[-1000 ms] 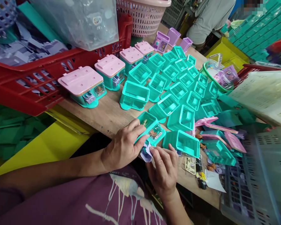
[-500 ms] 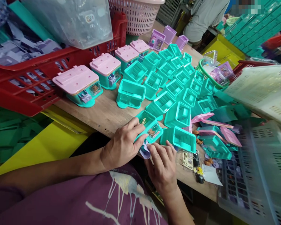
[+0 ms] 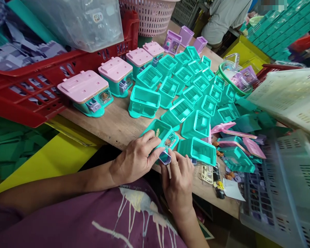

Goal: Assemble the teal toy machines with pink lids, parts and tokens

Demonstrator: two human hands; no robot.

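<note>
My left hand (image 3: 138, 156) is closed on an open-topped teal plastic toy box (image 3: 160, 128) at the table's front edge. The box has a clear window with a small brown figure behind it and a cream piece inside. Between the thumb and fingers of my right hand (image 3: 179, 172) is a small purple plastic part (image 3: 165, 157), held against the front of the box. Whether that part is seated in the box I cannot tell, as fingers cover its edges. Another teal box (image 3: 197, 151) stands just beyond my right fingers.
Several teal boxes (image 3: 191, 96) crowd the wooden table (image 3: 105, 124). Pink-lidded toy houses (image 3: 84, 86) line its left side by a red crate (image 3: 23, 93). Pink lids (image 3: 253, 147) and small parts lie right, beside a clear basket (image 3: 286, 193). A person (image 3: 222, 24) is behind.
The purple part has turned and now sits higher, against the box front. My right hand has shifted slightly. The box is tilted a little differently in my left hand.
</note>
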